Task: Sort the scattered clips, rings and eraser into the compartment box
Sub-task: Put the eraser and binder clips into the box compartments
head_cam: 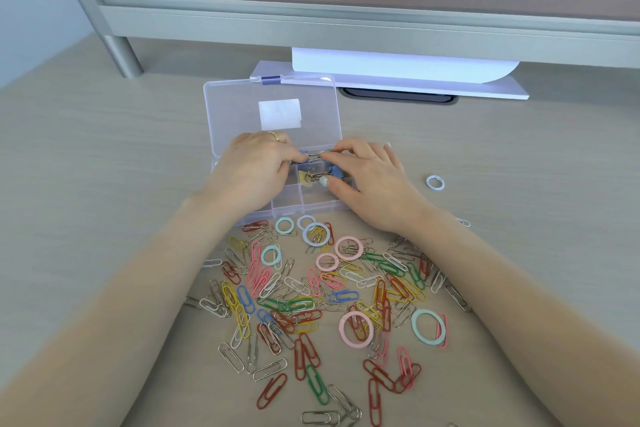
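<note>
A clear compartment box [304, 206] lies open on the desk, its lid [242, 114] folded back. My left hand [256, 170] and my right hand [367, 180] meet over its far compartments, both pinching binder clips [313, 158] by their wire handles. More binder clips, one yellow [306, 178] and one blue [337, 172], lie in the middle compartment. Several coloured and silver paper clips [311, 305] are scattered in front of the box with pink [356, 328], mint [427, 326] and blue [316, 234] rings. A white ring [435, 182] lies apart at the right. No eraser shows.
A white sheet of paper [398, 68] on a flat white board [485, 88] sticks out from under the grey partition rail [346, 24] behind the box. A dark cable slot [398, 95] sits in the desk. A metal leg [121, 55] stands at the back left.
</note>
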`<state>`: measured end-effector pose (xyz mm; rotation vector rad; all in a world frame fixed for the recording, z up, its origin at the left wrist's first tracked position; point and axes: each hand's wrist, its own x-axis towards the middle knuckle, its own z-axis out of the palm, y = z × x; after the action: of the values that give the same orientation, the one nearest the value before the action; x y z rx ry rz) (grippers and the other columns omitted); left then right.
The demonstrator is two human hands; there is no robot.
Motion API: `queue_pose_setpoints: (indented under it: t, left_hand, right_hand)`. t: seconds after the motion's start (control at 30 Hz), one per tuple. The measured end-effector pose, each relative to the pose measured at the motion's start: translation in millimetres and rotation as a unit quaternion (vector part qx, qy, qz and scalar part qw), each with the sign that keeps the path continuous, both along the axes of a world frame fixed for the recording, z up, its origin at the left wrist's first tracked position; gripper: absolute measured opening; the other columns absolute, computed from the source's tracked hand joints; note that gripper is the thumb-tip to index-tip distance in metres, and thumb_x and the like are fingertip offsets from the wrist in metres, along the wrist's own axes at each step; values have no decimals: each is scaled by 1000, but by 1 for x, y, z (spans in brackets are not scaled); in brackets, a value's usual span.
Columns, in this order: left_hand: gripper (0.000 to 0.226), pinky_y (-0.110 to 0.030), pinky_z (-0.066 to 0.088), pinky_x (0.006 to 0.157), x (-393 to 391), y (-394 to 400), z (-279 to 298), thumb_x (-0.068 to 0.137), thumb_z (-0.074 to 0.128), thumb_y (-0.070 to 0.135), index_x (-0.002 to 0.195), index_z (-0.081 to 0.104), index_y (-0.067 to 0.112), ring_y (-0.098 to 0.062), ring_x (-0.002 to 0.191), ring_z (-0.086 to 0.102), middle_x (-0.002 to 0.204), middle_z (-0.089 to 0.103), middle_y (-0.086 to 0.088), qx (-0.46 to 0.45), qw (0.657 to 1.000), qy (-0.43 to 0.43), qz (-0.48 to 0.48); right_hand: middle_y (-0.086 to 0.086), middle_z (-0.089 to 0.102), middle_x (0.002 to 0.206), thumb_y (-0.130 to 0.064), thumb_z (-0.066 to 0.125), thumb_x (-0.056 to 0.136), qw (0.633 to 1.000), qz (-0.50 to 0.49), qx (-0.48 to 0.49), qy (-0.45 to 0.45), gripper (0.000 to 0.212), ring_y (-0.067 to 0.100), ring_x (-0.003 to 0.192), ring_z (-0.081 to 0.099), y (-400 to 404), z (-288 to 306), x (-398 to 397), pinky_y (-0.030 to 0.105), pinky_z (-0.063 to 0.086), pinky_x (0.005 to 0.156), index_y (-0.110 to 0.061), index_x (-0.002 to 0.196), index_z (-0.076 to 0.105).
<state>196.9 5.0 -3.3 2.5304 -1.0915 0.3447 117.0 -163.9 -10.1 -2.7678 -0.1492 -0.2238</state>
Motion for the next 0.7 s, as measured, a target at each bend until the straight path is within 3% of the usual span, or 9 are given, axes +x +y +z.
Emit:
queue_pose_setpoints:
  t: [0.33, 0.57, 0.7]
  left_hand:
    - [36, -37, 32, 84, -5, -3, 3, 86, 40, 2, 107, 65, 18, -32, 97, 52, 105, 65, -7, 40, 998, -9, 37]
    - [42, -36, 30, 86, -13, -10, 7, 75, 47, -7, 105, 65, 16, -31, 97, 52, 101, 63, -8, 114, 991, -43, 56]
    - [46, -36, 28, 88, -18, -5, 7, 76, 46, -6, 112, 60, 19, -30, 99, 48, 102, 60, -7, 107, 992, -47, 57]
  right_hand:
    - [-5, 40, 133, -40, 39, 92, 1000, -3, -23, 0, 42, 23, 125, 33, 2, 2, -1, 53, 10, 112, -26, 131, 43]
    - [-5, 38, 134, -39, 37, 93, 999, -4, -31, 11, 42, 23, 124, 34, 4, 4, -1, 54, 11, 111, -25, 132, 41]
    - [-7, 36, 137, -37, 35, 94, 1000, -5, 4, 27, 41, 22, 126, 31, 3, 4, -5, 54, 7, 112, -27, 133, 39]
